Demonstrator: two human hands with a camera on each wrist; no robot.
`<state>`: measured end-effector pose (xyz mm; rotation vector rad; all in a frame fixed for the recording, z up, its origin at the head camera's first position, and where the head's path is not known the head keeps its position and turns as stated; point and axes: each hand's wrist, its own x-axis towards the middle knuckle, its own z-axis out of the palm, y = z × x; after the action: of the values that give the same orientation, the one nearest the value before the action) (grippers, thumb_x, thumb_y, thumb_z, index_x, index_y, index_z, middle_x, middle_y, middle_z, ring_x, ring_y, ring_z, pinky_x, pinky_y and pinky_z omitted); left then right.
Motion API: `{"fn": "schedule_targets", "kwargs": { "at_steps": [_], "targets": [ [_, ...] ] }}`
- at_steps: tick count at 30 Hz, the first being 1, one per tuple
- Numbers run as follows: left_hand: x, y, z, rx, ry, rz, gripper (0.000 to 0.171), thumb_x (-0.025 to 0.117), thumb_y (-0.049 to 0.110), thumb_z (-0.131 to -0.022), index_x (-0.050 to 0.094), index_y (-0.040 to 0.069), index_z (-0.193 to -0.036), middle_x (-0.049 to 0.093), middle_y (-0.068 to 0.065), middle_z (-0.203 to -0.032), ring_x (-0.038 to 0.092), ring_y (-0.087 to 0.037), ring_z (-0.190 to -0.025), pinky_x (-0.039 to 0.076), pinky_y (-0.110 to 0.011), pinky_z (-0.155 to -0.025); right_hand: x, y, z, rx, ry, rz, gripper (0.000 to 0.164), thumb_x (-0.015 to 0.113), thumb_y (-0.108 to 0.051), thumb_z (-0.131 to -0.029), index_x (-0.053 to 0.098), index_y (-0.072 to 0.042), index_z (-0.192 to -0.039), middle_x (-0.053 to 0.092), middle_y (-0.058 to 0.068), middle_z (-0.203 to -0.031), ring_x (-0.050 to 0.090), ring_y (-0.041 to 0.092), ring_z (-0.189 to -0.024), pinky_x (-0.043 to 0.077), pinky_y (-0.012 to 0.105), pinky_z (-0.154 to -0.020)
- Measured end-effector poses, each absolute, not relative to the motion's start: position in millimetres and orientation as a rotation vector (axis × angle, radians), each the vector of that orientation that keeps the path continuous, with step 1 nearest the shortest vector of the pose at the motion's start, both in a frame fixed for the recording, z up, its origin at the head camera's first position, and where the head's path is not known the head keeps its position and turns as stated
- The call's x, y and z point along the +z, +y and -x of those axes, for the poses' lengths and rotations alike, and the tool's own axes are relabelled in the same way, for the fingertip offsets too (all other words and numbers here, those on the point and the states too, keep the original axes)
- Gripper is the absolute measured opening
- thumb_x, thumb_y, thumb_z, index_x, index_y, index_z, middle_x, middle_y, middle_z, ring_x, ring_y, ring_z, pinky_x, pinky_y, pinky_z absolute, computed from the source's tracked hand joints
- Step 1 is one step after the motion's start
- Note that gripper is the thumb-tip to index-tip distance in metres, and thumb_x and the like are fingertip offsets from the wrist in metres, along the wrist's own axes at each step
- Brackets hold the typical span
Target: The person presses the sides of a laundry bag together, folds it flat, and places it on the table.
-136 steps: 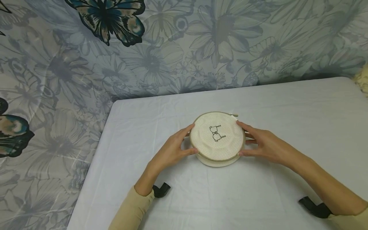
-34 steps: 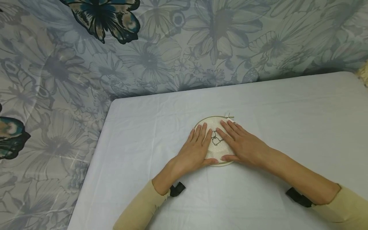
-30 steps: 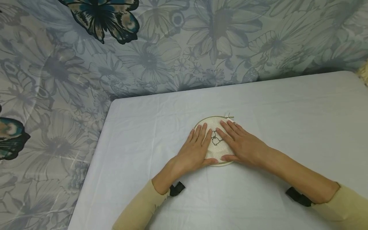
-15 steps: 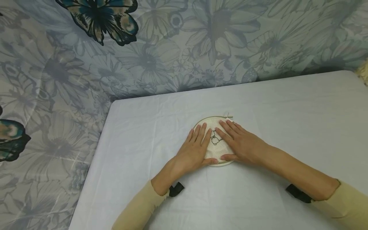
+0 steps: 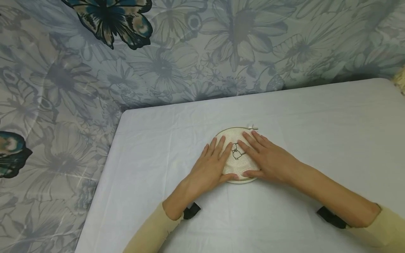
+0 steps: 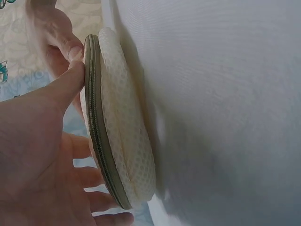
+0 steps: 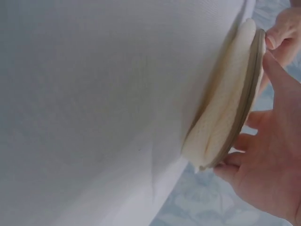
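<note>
A round, cream mesh laundry bag (image 5: 238,168) lies squashed low on the white table, a dark bra outline (image 5: 236,154) stitched on its lid. My left hand (image 5: 205,168) rests on the left part of the lid with fingers stretched out. On the right part lies my right hand (image 5: 273,158), its fingers spread too. Both thumbs touch the near rim. Side on, the left wrist view shows the olive zipper band (image 6: 96,113) and soft mesh wall (image 6: 124,122) folded beneath it. The zipper pull (image 5: 254,128) sticks out at the far right of the rim.
White cloth covers the table (image 5: 158,147), whose far edge meets a wall hanging (image 5: 190,63) with flowers and butterflies. Dark straps (image 5: 192,211) sit at both wrists. Something yellowish (image 5: 400,80) shows at the far right edge.
Earlier both hands held the bag's sides while it stood taller. They now lie on the lid, and the bag is flatter. Lately the left hand has slid slightly left.
</note>
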<state>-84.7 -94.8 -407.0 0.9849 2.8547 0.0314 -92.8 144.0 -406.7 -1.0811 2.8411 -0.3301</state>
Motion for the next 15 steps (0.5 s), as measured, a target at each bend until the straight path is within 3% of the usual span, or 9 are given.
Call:
{"fn": "schedule_targets", "kwargs": {
  "at_steps": [9,15],
  "targets": [
    [-402.7,-104.7,83.9,0.127,2.865,-0.936,0.092,0.049,0.066,-0.093,0.018,0.012,-0.160,0.008,-0.018,-0.165,0.013,-0.041,-0.149,0.022,-0.052,-0.118,-402.6,150.6,92.2,-0.376,2.854,1.066,0.092,0.058,-0.064,-0.091,0.027,-0.009,-0.157,0.016,0.019,-0.163,0.013,0.044,-0.148,0.021,0.060,-0.116],
    [-400.1,-108.7,85.8,0.150,2.886,-0.953,0.090,0.051,0.065,-0.093,0.020,0.012,-0.160,0.012,-0.018,-0.165,0.016,-0.041,-0.149,0.025,-0.052,-0.117,-400.3,154.5,93.7,-0.402,2.852,1.057,0.093,0.059,-0.064,-0.090,0.025,-0.010,-0.158,0.016,0.018,-0.164,0.014,0.045,-0.148,0.021,0.062,-0.115]
  ]
}}
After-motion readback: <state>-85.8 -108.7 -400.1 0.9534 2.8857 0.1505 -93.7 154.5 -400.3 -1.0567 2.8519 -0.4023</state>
